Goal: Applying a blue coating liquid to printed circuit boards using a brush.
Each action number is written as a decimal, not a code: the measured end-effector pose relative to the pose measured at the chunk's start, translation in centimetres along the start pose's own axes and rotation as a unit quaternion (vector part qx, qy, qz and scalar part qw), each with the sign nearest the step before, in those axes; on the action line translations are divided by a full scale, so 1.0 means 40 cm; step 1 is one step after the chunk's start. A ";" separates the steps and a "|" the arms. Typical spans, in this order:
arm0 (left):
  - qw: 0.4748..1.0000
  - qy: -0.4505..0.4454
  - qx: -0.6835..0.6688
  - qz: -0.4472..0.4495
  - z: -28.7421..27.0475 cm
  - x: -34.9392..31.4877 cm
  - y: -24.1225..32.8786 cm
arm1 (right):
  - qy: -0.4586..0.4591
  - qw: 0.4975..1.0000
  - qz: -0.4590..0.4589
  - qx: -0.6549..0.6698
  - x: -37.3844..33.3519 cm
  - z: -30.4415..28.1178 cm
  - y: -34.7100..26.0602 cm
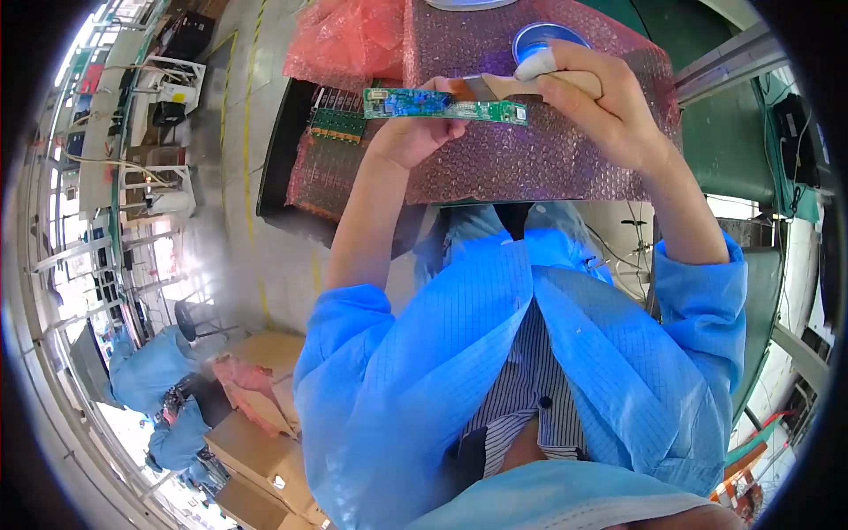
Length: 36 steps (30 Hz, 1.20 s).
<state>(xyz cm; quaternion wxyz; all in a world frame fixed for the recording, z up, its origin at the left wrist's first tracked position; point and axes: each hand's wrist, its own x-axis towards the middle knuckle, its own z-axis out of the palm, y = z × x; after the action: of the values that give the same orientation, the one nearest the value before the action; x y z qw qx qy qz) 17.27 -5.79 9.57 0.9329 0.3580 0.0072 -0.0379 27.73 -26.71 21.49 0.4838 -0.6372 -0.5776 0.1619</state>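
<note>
Two hands are up over the near edge of the table, both busy with one long narrow green circuit board (444, 105). My left hand (413, 132) is curled under it, fingers closed on the board's lower edge, so the strip sits level above the pink bubble wrap (530, 163) that covers the table top. The right hand (601, 102) is pinched shut around a brush with a pale wooden handle (495, 86), bristle end touching the board near its middle. There's a white finger cot (535, 64) on one right fingertip.

Hard to see: the bristles are mostly hidden behind the board and thumb, and the parts on the board are too small to make out. A round blue dish (546, 37) sits toward the far edge, half covered by the right hand, so I can't tell what's in it.

At the table's left edge a black tray (291, 159) holds rows of more green boards (337, 124), partly under pink wrap.
</note>
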 end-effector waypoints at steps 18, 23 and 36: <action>0.999 -0.028 -0.008 0.031 -0.027 0.001 0.046 | 0.076 0.996 0.056 -0.003 -0.022 0.014 0.028; 0.998 -0.031 -0.007 0.055 -0.038 0.013 0.040 | 0.189 0.971 0.067 0.126 -0.033 0.049 0.033; 0.984 0.031 0.015 0.177 0.020 0.011 0.030 | 0.209 0.942 0.107 0.241 -0.016 0.108 0.001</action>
<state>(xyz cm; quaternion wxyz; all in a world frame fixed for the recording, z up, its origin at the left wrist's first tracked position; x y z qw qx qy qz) 17.78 -5.46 10.93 0.9186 0.3689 -0.0277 0.1388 24.28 -25.41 19.17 0.7125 -0.5790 -0.3358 0.2106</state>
